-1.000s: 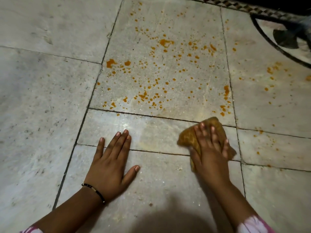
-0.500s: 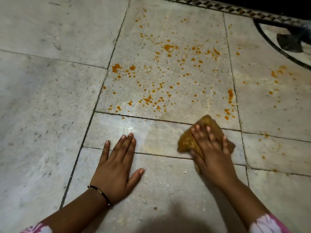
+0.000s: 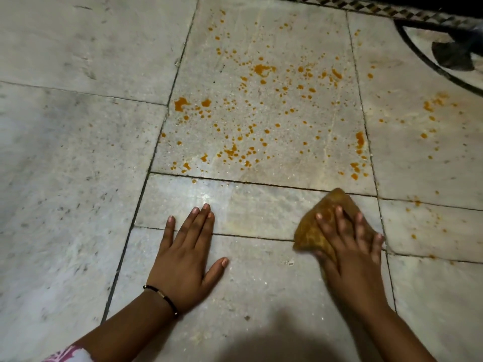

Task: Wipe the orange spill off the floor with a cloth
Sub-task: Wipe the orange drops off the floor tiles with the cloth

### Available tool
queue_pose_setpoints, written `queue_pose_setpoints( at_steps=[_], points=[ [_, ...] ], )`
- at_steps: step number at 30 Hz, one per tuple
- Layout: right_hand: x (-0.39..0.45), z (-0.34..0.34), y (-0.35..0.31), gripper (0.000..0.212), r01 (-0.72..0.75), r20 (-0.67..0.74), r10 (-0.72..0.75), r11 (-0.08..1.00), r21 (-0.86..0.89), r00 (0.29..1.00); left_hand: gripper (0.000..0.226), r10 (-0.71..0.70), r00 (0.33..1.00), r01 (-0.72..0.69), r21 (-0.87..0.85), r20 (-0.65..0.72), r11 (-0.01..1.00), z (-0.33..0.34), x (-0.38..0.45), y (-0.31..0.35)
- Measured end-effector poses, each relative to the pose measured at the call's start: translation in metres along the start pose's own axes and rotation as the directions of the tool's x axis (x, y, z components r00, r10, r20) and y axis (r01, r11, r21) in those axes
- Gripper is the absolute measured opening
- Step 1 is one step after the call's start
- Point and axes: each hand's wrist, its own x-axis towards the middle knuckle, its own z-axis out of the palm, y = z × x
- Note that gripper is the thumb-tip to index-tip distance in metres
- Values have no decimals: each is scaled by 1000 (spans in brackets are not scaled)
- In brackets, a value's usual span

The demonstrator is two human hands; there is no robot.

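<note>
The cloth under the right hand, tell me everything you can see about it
The cloth is a small bunched rag, mustard-brown, looking stained orange and slightly blurred. It lies flat on the pale stone floor, straddling a dark joint between slabs, with one pointed corner aimed up at the orange spill. The right hand presses on top with fingers spread, covering its near part. Nothing else touches it; the left hand lies flat on the floor, apart from it.

Hands I see: two, left hand (image 3: 183,259) and right hand (image 3: 350,257)
Cloths: one cloth (image 3: 311,228)
Bracelets: one bracelet (image 3: 164,297)
Orange spill (image 3: 261,111): droplets too many for me to count
</note>
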Motion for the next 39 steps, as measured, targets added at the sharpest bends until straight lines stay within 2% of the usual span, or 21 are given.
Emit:
queue_pose_setpoints(
  at_steps=[2,3,6,8,9,11,13,15,17,19,21,23,25,27,29,31,33,36,37,39],
  points=[
    [40,-6,-16,62,-59,-23,60,997,42,998,76,-2,1000,2,2,0,1000,0,0,0],
    [57,-8,-30,64,-40,-16,41,998,48,999,76,0,1000,0,2,2,1000,-1,0,0],
    [65,-4,-73,64,166,59,-168,985,41,984,76,6,1000,-6,1,5,1000,-1,0,-1],
    [25,9,-84,60,307,67,-307,952,7,949,76,2,1000,-2,-11,-3,1000,-2,0,-1],
    [-1,14,-79,63,331,48,-330,944,-11,943,76,3,1000,-3,-14,-9,1000,-2,-1,-1],
    [-41,16,-52,66,283,39,-282,959,-12,959,76,11,1000,-12,-19,-17,1000,-2,0,-1],
    [-49,12,-21,66,170,11,-170,985,-9,985,76,14,1000,-14,-24,-21,1000,-1,-1,-2],
    [-24,3,-13,63,49,-1,-49,999,22,999,76,11,1000,-11,-25,-17,1000,-1,-1,-1],
    [15,-1,-27,64,-7,-17,8,998,58,1000,76,7,1000,-8,-23,-13,1000,-1,0,-1],
    [49,0,-52,67,36,-33,-34,997,70,999,76,7,1000,-7,-13,-6,1000,0,0,0],
    [62,4,-85,66,162,-5,-162,986,50,987,77,4,1000,-4,-4,-1,1000,-1,0,-1],
    [49,10,-105,60,313,25,-313,950,12,949,77,4,1000,-4,-3,5,1000,-1,0,-1],
    [23,10,-99,58,391,48,-390,920,-16,920,78,9,1000,-9,-2,0,1000,-2,0,-2],
    [2,5,-69,59,349,40,-348,937,-25,937,77,9,1000,-9,-9,-4,1000,-2,-1,-2],
    [-5,-3,-41,58,202,20,-202,979,12,979,77,7,1000,-7,-20,-11,1000,-2,-1,-2],
    [-1,-6,-43,57,109,22,-111,993,47,994,78,7,1000,-7,-27,-11,1000,-2,-1,-1],
    [6,-3,-73,57,188,30,-189,981,42,982,81,-16,1000,15,-42,-21,999,-2,-1,-1],
    [35,8,-120,60,457,44,-457,889,9,888,85,-47,998,46,-36,-33,998,-1,-2,0],
    [52,7,-130,62,489,56,-489,872,16,870,86,-57,998,56,-34,-38,998,-1,-2,0],
    [89,2,-133,61,427,72,-431,902,61,899,86,-56,997,55,-22,-43,998,0,-2,-1]
  ],
)
